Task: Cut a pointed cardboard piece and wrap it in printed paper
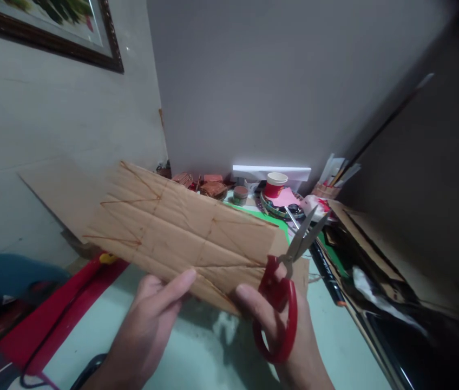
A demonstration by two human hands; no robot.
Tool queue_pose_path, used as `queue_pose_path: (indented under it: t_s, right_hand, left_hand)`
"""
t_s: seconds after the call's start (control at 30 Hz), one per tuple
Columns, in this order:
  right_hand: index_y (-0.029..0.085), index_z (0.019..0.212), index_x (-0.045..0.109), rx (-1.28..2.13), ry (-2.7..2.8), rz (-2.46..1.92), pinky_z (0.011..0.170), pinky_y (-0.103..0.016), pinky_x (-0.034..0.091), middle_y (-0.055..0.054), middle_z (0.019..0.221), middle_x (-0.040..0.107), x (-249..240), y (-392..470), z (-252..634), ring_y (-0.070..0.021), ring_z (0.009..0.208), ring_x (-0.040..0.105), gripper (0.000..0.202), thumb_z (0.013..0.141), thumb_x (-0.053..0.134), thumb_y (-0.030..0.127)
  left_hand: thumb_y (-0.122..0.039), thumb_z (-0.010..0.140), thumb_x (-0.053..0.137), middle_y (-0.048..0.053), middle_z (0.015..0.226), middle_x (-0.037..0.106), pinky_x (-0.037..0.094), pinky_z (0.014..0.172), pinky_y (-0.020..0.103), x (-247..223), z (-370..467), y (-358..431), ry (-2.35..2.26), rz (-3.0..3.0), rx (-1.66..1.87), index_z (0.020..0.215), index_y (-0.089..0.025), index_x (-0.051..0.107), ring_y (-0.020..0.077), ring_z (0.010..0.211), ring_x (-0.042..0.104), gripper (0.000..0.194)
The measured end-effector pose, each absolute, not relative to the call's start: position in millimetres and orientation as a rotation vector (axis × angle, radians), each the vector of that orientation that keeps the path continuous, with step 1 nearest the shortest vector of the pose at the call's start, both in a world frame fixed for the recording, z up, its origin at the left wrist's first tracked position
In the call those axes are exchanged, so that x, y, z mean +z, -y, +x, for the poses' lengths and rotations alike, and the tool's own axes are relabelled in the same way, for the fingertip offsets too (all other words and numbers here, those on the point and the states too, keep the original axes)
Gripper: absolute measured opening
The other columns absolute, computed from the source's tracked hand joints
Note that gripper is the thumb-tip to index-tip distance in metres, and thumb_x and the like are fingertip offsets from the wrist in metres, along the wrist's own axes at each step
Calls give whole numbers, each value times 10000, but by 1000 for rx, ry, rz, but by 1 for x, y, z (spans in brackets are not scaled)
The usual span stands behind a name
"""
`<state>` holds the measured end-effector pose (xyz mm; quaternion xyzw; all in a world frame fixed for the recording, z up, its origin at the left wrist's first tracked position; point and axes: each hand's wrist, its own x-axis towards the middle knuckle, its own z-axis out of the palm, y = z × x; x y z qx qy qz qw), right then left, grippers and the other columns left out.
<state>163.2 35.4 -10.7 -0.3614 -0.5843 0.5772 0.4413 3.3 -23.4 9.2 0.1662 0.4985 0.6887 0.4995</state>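
A flat piece of brown cardboard [181, 222] is held up in the middle, with zigzag and straight lines drawn on it in orange-brown. My left hand [152, 314] pinches its lower edge, thumb on the front face. At the lower right corner my right hand [278, 319] also grips the cardboard by the thumb. Red-handled scissors [288, 271] hang on that same hand, their blades parted and pointing up to the right, clear of the drawn lines.
Behind stand a red paper cup [275, 186], a small jar [240, 195] and a holder with brushes [327, 189]. Cardboard pieces [367, 244] and a black marker [327, 273] lie right. A red item [63, 309] is at left, on the pale table [197, 346].
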Motion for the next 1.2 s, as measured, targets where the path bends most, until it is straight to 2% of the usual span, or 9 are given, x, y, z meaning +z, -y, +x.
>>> queue_pose_path:
  t_s: [0.17, 0.4, 0.5, 0.6, 0.77, 0.83, 0.93, 1.0, 1.2]
  right_hand:
    - [199, 1125, 538, 1351, 1471, -952, 879, -384, 519, -84, 987, 668, -22, -40, 164, -276, 989, 645, 493, 798, 737, 510]
    - [170, 833, 568, 1347, 1538, -1063, 568, -289, 503, -36, 683, 631, -30, -42, 157, -201, 617, 613, 382, 730, 746, 493]
    - [164, 869, 578, 1387, 1541, -1045, 550, -264, 478, -14, 664, 615, -34, -43, 155, -175, 593, 584, 390, 748, 742, 496]
    - [156, 956, 584, 1417, 1533, -1019, 581, -259, 489, -28, 729, 651, -36, -43, 153, -176, 632, 603, 394, 762, 738, 462]
    - [165, 991, 588, 1400, 1554, -1021, 587, -260, 466, -24, 739, 644, -38, -46, 153, -181, 644, 574, 439, 714, 770, 454]
    - [168, 1011, 589, 1364, 1560, -1055, 624, -267, 458, -31, 772, 642, -42, -50, 157, -188, 686, 571, 481, 690, 794, 460]
    - [196, 975, 505, 1329, 1498, -1161, 511, -251, 388, 33, 637, 535, -52, -58, 166, -155, 552, 507, 437, 765, 736, 502]
    - [221, 1003, 443, 1311, 1464, -1185, 469, -241, 352, 72, 595, 464, -56, -61, 169, -142, 494, 471, 452, 797, 691, 537]
    - [187, 975, 528, 1220, 1571, -1187, 509, -246, 325, 62, 595, 455, -50, -52, 162, -128, 533, 428, 462, 759, 706, 555]
  left_hand:
    - [-329, 673, 815, 66, 798, 810, 627, 782, 444, 17, 2, 19, -1249, 390, 1692, 961, -192, 765, 355, 934, 749, 323]
    - [-264, 681, 821, 45, 725, 795, 649, 687, 359, 8, -1, 23, -1170, 269, 1730, 911, -220, 785, 322, 878, 760, 237]
    - [-210, 689, 831, 12, 638, 753, 629, 606, 229, 2, -5, 29, -1077, 227, 1727, 816, -218, 794, 249, 804, 764, 132]
    - [-187, 679, 841, 12, 614, 732, 633, 606, 220, -4, -8, 32, -1068, 210, 1735, 761, -201, 792, 241, 779, 763, 97]
    - [-157, 705, 802, 54, 740, 772, 655, 676, 303, -6, -8, 29, -1021, 162, 1727, 728, -182, 762, 274, 830, 761, 52]
    - [-97, 747, 730, 66, 743, 771, 653, 623, 289, 3, -11, 28, -1047, 107, 1728, 729, -171, 753, 256, 778, 764, 79]
    - [-107, 830, 610, 60, 654, 746, 621, 490, 226, 27, -19, 29, -1140, 27, 1904, 722, -164, 736, 213, 654, 750, 176]
    - [-235, 856, 630, 63, 767, 775, 639, 538, 245, 42, -23, 32, -1094, 173, 2018, 843, -188, 745, 233, 758, 758, 125]
    - [-145, 786, 714, 60, 970, 794, 654, 660, 281, 45, -21, 39, -1107, 187, 1898, 1014, -197, 728, 262, 887, 759, 234]
